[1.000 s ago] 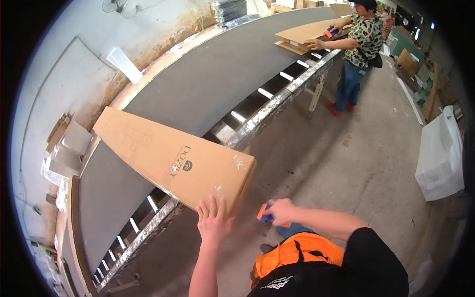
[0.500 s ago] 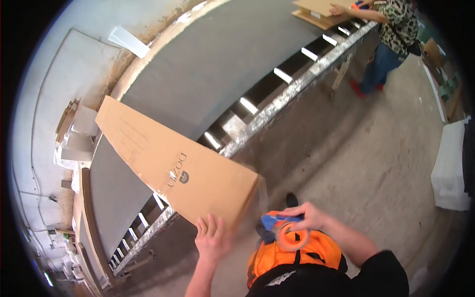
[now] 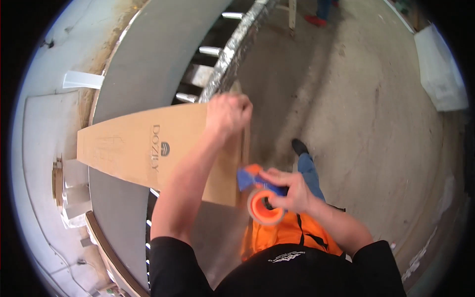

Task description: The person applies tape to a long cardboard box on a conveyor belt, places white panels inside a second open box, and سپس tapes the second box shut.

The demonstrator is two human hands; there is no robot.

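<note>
Cardboard box: A brown, printed box [image 3: 180, 133] lies flat at 9 o'clock, its far end over the grey conveyor surface [image 3: 148, 54] and its wider end past the metal rail [image 3: 236, 42], toward me.
Left hand: My left hand [image 3: 230, 111] is near 12 o'clock, at the box's far corner, fingers curled in. Their undersides are hidden, so I cannot tell whether they pinch cardboard or just press on it.
Right hand: My right hand [image 3: 291, 190], at 4 o'clock, is closed around the handle of a blue and orange tape dispenser [image 3: 262, 183].
Tape roll: The orange-cored roll [image 3: 255, 207] hangs on the dispenser at 5 o'clock. The dispenser's head is just beside the box's end; I cannot tell if they touch.
Taping well: This looks like taping work on the box's end. I judge the left hand should brace that corner, as the end overhangs, with its fingers clear of the cutting edge. The dispenser is best kept square to the seam, the strip taut and pressed flat.
</note>
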